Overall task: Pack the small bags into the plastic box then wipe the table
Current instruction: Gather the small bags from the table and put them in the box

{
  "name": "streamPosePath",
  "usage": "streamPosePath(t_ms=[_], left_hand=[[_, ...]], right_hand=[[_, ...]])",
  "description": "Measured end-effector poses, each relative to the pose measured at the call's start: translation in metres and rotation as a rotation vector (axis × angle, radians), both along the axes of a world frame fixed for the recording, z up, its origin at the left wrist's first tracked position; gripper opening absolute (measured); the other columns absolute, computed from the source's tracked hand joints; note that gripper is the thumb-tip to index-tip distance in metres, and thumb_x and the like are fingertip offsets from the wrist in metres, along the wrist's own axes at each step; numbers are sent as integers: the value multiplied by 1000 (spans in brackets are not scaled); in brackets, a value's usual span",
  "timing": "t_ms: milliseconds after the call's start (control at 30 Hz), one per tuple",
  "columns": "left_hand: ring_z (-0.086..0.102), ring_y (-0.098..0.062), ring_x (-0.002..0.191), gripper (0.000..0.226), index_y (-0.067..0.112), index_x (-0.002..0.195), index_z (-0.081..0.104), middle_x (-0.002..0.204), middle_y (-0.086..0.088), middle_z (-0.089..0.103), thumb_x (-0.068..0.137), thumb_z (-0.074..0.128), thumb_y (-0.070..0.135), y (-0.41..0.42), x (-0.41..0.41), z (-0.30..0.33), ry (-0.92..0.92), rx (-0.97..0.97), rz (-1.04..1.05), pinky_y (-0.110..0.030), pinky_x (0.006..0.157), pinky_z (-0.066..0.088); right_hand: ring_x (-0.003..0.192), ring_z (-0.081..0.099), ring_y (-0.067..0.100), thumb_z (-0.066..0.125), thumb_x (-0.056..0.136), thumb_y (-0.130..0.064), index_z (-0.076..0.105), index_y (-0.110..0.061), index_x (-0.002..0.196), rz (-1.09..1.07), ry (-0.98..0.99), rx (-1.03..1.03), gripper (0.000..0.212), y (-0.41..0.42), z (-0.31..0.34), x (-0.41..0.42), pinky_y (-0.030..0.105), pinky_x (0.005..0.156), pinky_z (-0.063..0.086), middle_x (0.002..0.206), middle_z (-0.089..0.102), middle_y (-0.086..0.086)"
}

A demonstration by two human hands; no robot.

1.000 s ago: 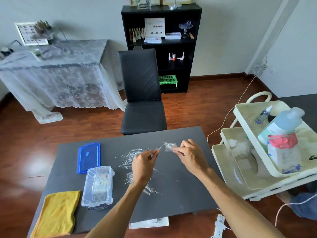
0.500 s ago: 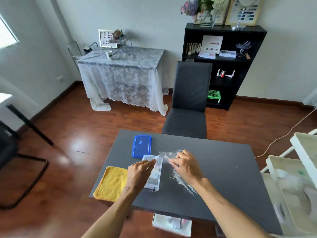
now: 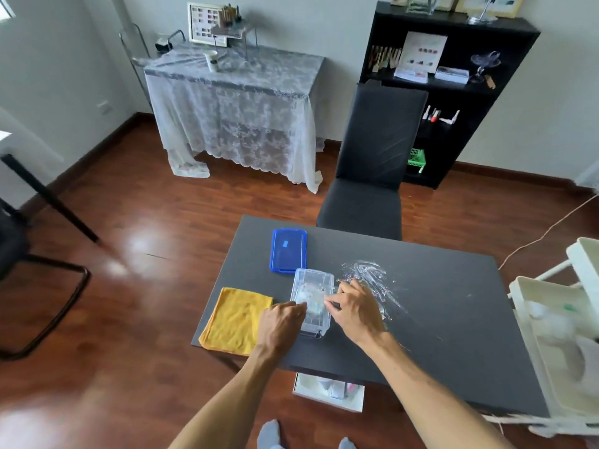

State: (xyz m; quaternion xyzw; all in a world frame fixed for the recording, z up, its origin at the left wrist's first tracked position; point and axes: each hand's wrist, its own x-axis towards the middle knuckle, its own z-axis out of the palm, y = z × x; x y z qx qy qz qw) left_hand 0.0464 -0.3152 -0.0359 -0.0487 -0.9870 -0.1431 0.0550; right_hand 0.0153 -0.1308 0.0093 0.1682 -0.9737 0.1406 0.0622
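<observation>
Working over the clear plastic box (image 3: 311, 303), lid off, standing on the dark counter (image 3: 453, 319) between the folded yellow cloth (image 3: 238, 317) and the glittering heap of small clear bags (image 3: 372, 280). Left hand (image 3: 281, 322) curling against the box's left wall, apparently steadying it; whether closed on anything, impossible to tell. Right hand (image 3: 355, 311) reaching in over the right rim with fingers pinched narrow, likely laying a bag inside, though the bag itself being too small and clear to make out. Blue lid (image 3: 288, 250) lying flat just beyond the box, apart from it.

Doing this step well probably meaning: keeping the left hand bracing the light box against sliding; pressing each bag down flat rather than dropping it on edge, saving room for the heap waiting on the right; releasing only once the bag is below the rim. Bags looking slippery and prone to clinging to fingers. Cloth lying unused, wiping not yet begun.
</observation>
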Motion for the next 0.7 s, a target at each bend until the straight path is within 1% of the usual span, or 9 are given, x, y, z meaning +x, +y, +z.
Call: streamPosePath(t_ms=[67,133,167,267,367,400,467,600,700], left_hand=[[58,-20,61,16,20,74,61,66,2,63,88,59,27,4,-8,0,-45,-85,-35,-32,53,43],[56,-23,78,16,24,88,66,81,3,63,94,52,29,5,-14,0,-56,-151,-74,-36,71,40],[54,-24,82,16,26,95,67,85,1,61,95,52,30,4,-15,-1,-46,-160,-88,-36,73,39],[53,-24,82,18,27,104,70,89,1,59,93,56,33,1,-12,-2,57,-94,-96,-37,71,45],[56,-25,97,32,19,123,62,120,-2,62,97,51,33,-8,-7,-8,81,-8,-51,-38,80,50],[56,-25,102,35,17,127,60,130,-3,60,98,49,34,-11,-6,-10,68,-2,-53,-39,83,50],[56,-25,104,37,17,129,59,142,0,54,99,47,34,-17,-3,-15,60,-13,-83,-37,85,50],[57,-24,105,39,18,133,56,146,4,49,98,49,35,-20,-2,-20,66,-19,-105,-35,83,51],[57,-22,95,41,18,134,55,148,5,47,99,46,37,-20,-1,-26,82,-25,-100,-34,79,50]], right_hand=[[68,42,14,84,76,-27,77,-25,72,-8,7,-8,9,2,-3,1,27,56,44,65,53,-7],[67,40,13,85,75,-27,77,-25,71,-20,9,-9,10,2,-4,2,27,57,43,64,53,-7],[67,40,13,85,76,-28,77,-25,71,-25,11,-5,9,2,-5,2,27,57,44,64,53,-7],[71,46,15,81,79,-29,77,-26,72,-24,16,21,8,1,-7,0,28,60,45,71,56,-8],[77,49,16,78,82,-28,77,-25,76,32,38,47,7,-4,-9,-3,30,67,49,85,69,-11],[77,49,15,76,83,-28,77,-25,76,55,44,70,8,-7,-10,-3,30,68,49,87,72,-13],[77,48,14,72,87,-31,76,-24,77,88,28,129,13,-14,-11,-4,29,71,49,86,75,-14],[86,52,18,59,96,-33,74,-20,77,104,-47,254,27,-25,-17,-10,33,81,48,81,76,-7],[95,52,21,51,100,-33,74,-18,86,113,-108,312,31,-31,-24,-17,38,89,45,87,76,0]])
